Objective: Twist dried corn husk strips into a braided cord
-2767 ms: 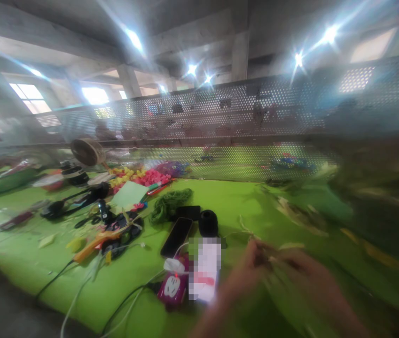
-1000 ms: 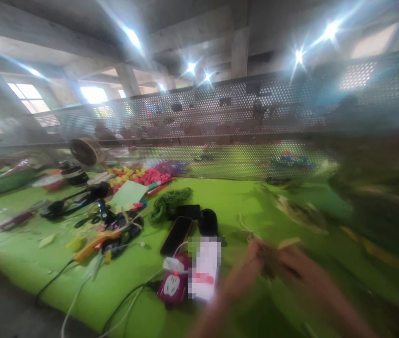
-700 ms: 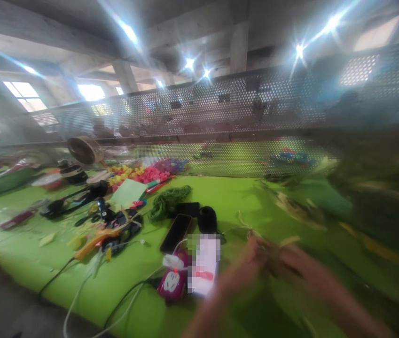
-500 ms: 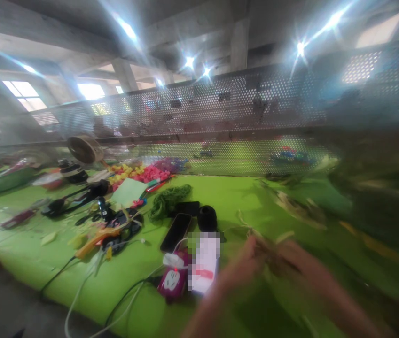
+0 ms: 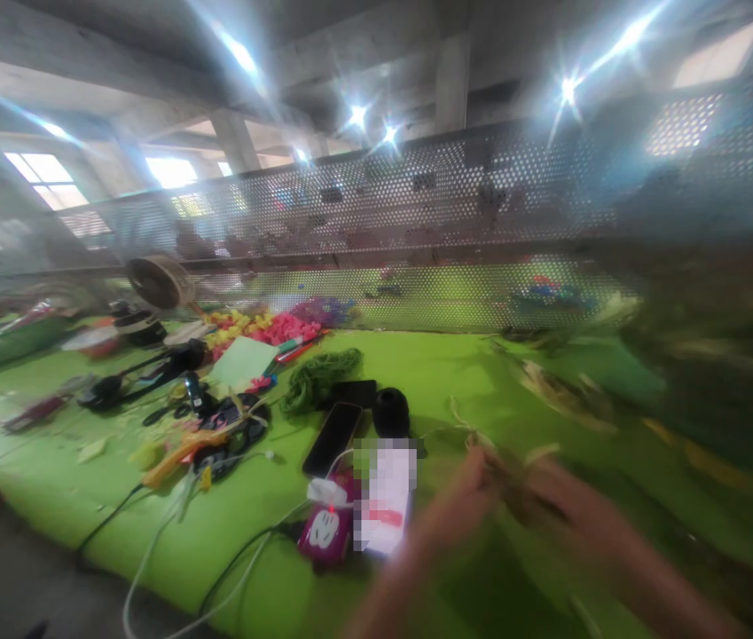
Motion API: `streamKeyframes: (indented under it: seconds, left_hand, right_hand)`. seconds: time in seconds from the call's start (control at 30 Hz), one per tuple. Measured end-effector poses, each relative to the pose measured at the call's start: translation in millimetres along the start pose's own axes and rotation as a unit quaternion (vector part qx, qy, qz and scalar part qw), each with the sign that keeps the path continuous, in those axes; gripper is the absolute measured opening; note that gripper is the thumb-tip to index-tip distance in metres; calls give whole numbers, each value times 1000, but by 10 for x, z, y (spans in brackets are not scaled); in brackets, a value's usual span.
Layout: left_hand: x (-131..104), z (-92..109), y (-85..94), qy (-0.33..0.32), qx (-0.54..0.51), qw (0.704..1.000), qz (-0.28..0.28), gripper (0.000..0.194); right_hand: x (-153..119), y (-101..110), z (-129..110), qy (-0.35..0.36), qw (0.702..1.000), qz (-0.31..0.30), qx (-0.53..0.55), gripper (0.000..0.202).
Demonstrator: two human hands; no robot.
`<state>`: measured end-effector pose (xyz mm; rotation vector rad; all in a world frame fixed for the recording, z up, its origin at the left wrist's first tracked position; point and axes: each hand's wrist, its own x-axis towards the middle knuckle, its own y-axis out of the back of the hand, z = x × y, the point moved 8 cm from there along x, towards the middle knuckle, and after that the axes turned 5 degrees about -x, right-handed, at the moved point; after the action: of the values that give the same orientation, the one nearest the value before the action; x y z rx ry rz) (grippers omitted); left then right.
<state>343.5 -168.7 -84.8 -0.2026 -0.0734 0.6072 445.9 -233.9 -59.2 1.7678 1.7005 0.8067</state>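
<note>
Left hand (image 5: 461,501) and right hand (image 5: 559,497): bare; left forearm (image 5: 403,577) and right forearm (image 5: 648,564): bare as far as the edge of view, slim, tapering toward the wrists; contours blurred; surface detail too smeared to read.

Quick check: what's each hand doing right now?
Left hand: closed on a pale strand.
Right hand: too blurred to tell open or closed.
</note>
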Motion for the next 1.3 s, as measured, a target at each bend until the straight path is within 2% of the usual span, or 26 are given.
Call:
streamKeyframes:
  seconds: [0.13,0.27,0.57,0.8,1.0,1.13,1.3]
  left_hand:
    - [24,-64,-11,-3,-42,999,-9,13]
    - [38,-55,-2,0,-59,998,0,13]
    - [18,-32,34,-23,0,999,44,8]
    - [22,-231,56,-30,60,997,34,17]
    - [11,-256,-8,-14,78,997,23,16]
    - [-2,-250,-59,11,102,995,5,12]
    - [-35,-189,-134,16,135,990,-35,13]
  right_hand:
    - [21,-18,95,-39,999,29,-1,31]
    - [3,41,99,-89,991,67,73,15]
    - [-18,34,-29,-112,975,113,155,24]
    - [-34,11,-39,-94,981,134,103,28]
    - [-42,28,33,-89,985,147,22,26]
    - [-80,200,45,-102,972,208,49,26]
    - [-186,493,80,-144,931,318,108,22]
